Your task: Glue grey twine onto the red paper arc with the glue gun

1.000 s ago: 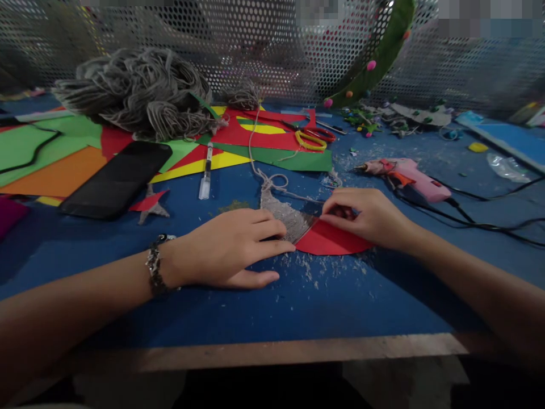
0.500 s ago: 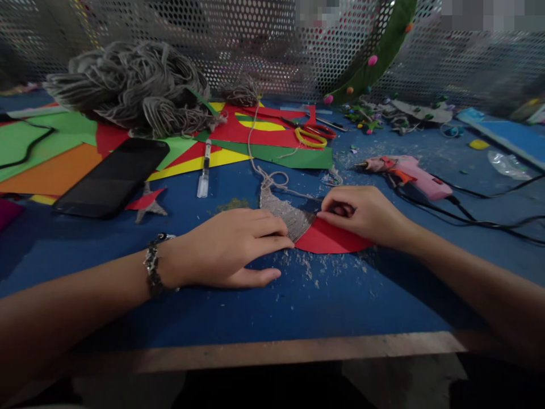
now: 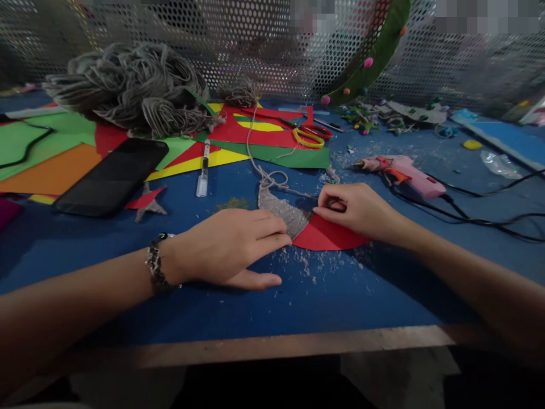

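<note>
A red paper cutout [image 3: 330, 234] with a curved lower edge lies flat on the blue table. Rows of grey yarn [image 3: 277, 205] cover its left part. My left hand [image 3: 238, 244] rests palm down over the left end, fingers stretched out and fingertips on the wrapped part, thumb apart on the table. Above the red paper, my right hand [image 3: 353, 210] pinches the grey yarn strand [image 3: 300, 194] between thumb and curled fingers. That strand runs from a loose tangle at the top of the cutout. Part of the cutout is hidden under both hands.
A pink glue gun [image 3: 409, 173] with black cords lies at right. Scissors [image 3: 310, 138], coloured paper [image 3: 272, 154], a marker pen [image 3: 203, 169], a black phone [image 3: 113, 179] and a small star [image 3: 150, 205] lie beyond my hands. A big grey yarn heap [image 3: 136, 91] stands before a perforated metal screen [image 3: 264, 34].
The view has shifted slightly. My right hand keeps its pinch on the yarn strand near the edge of the wrapped part; my left hand stays in place.
</note>
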Available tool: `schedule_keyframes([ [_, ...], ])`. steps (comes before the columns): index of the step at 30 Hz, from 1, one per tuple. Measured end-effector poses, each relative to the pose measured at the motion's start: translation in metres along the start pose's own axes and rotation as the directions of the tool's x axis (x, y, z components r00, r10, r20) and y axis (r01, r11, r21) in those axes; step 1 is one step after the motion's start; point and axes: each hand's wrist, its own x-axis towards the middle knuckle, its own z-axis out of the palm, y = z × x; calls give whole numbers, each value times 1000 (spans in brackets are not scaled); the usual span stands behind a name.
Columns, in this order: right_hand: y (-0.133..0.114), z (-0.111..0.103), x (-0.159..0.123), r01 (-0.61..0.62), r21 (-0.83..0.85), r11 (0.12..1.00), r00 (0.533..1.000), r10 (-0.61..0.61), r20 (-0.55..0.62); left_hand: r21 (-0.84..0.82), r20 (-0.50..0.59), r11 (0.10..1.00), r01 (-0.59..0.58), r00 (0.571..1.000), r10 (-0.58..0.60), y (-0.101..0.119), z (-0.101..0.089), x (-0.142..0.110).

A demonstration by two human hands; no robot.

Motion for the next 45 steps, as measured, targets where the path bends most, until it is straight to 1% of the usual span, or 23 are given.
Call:
schedule_keyframes([
  [3, -2, 1, 0, -28, -8, 1000, 1000, 28, 2, -3, 17, 999, 45, 999, -45, 1, 0, 0],
  [6, -3, 1, -1, -48, -10, 999, 999, 48, 12, -40, 26, 996, 80, 997, -79, 1, 0, -1],
  [11, -4, 0, 0, -45, -18, 999, 998, 46, 42, -196, 40, 973, 121, 992, -115, -5, 1, -2],
  [13, -4, 0, 1, -50, -21, 999, 997, 51, 48, -234, 54, 961, 149, 989, -140, -7, 1, -1],
  [15, -4, 1, 1, -56, -26, 998, 998, 57, 36, -204, 86, 966, 159, 986, -144, -8, 1, 2],
  [18, -4, 2, 1, -61, -29, 998, 998, 61, 29, -124, 142, 985, 121, 985, -103, -9, 1, 4],
  [23, -6, 1, 0, -76, -31, 997, 996, 77, 42, -120, 167, 990, 69, 985, -49, -10, -3, 2],
  [25, -6, 2, 0, -82, -34, 996, 996, 84, 40, -114, 158, 992, 46, 987, -28, -10, -4, -1],
  [30, -7, 2, 0, -110, -53, 993, 993, 112, 43, -44, 94, 998, -54, 994, 58, -9, -4, -4],
  [32, -7, 2, 1, -119, -57, 991, 991, 122, 47, -15, 87, 997, -71, 994, 72, -9, -4, -4],
  [36, -6, 2, 1, -118, -54, 992, 992, 120, 41, 12, 106, 998, -58, 993, 56, -7, -4, -2],
  [39, -6, 2, 1, -109, -47, 993, 993, 110, 37, -6, 89, 999, -52, 995, 52, -5, -3, -1],
  [42, -6, 2, 0, -107, -45, 993, 993, 109, 41, -41, 81, 999, -11, 997, 14, -4, -3, -1],
  [45, -7, 1, 0, -109, -49, 993, 993, 111, 37, -63, 97, 998, 29, 995, -23, -3, -3, -2],
])
